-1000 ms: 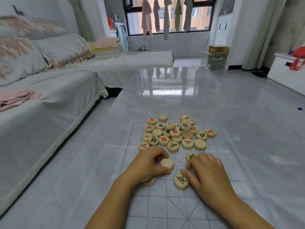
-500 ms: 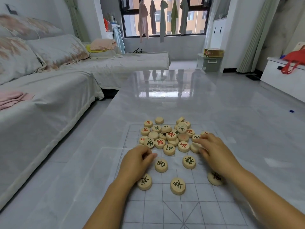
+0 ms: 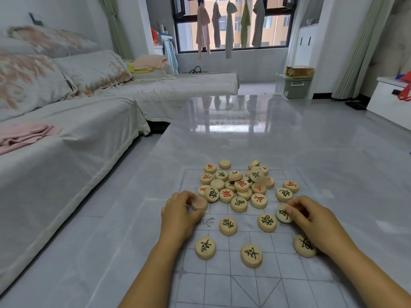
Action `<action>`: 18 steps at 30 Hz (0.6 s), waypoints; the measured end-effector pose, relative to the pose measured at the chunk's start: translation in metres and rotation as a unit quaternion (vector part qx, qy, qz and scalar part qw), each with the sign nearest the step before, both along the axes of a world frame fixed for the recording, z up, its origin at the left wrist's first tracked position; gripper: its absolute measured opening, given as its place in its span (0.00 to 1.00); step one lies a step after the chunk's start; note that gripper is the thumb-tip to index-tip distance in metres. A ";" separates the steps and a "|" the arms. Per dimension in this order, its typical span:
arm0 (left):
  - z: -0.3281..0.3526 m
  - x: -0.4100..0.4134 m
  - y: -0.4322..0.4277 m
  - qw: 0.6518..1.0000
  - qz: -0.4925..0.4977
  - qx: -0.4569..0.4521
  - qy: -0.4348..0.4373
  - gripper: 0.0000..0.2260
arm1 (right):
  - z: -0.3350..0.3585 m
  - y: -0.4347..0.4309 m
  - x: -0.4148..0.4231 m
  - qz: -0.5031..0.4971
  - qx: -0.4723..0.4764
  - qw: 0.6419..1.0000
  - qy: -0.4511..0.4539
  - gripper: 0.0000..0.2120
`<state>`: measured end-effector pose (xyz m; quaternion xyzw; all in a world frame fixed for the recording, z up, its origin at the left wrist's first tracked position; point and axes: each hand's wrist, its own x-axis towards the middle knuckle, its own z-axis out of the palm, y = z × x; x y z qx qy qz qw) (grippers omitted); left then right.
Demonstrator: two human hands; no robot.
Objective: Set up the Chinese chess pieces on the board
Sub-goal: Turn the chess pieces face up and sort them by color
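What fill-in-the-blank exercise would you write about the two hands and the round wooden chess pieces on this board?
The left hand pinches a round wooden disc bearing a ____ character.
The right hand holds a dark-lettered wooden disc near the ____ edge of the heap of pale wooden discs.
That heap sits ____ the clear grid-lined board.
Missing words: red; right; on.

Living room — sofa (image 3: 77, 134), hanging laundry (image 3: 229, 25)

Item: person, two arms. Bare left hand (image 3: 180, 215), bare right hand (image 3: 315, 221); forearms (image 3: 151, 274) bare to lower frame edge.
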<state>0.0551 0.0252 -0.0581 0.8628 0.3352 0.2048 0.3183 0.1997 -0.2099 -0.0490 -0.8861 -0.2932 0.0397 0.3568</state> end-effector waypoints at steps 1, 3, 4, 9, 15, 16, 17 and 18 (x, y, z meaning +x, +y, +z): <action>0.000 0.000 -0.001 1.000 -0.001 0.002 -0.004 0.11 | -0.002 0.000 0.001 -0.009 -0.019 1.000 -0.019 0.02; 0.002 0.000 -0.003 1.000 -0.002 0.004 -0.007 0.12 | -0.003 -0.001 0.001 -0.009 -0.057 0.997 -0.049 0.03; 0.003 0.000 -0.005 1.000 -0.004 0.016 0.006 0.14 | -0.003 -0.001 0.001 -0.008 -0.072 0.996 -0.061 0.04; 0.003 0.001 -0.006 0.996 -0.022 0.065 0.053 0.15 | 0.007 0.002 -0.008 0.010 -0.058 0.995 -0.079 0.02; 0.002 0.003 -0.009 0.994 -0.023 0.085 0.059 0.19 | 0.019 0.072 -0.026 0.195 -0.087 0.967 -0.139 0.17; 0.001 0.002 -0.008 0.994 -0.021 0.097 0.048 0.17 | 0.018 0.089 -0.028 0.209 -0.096 0.962 -0.148 0.18; 0.000 0.002 -0.007 0.993 -0.024 0.108 0.039 0.16 | 0.015 0.103 -0.029 0.217 -0.104 0.957 -0.160 0.19; -0.001 0.002 -0.006 0.992 -0.033 0.118 0.031 0.16 | 0.012 0.114 -0.029 0.226 -0.113 0.951 -0.178 0.19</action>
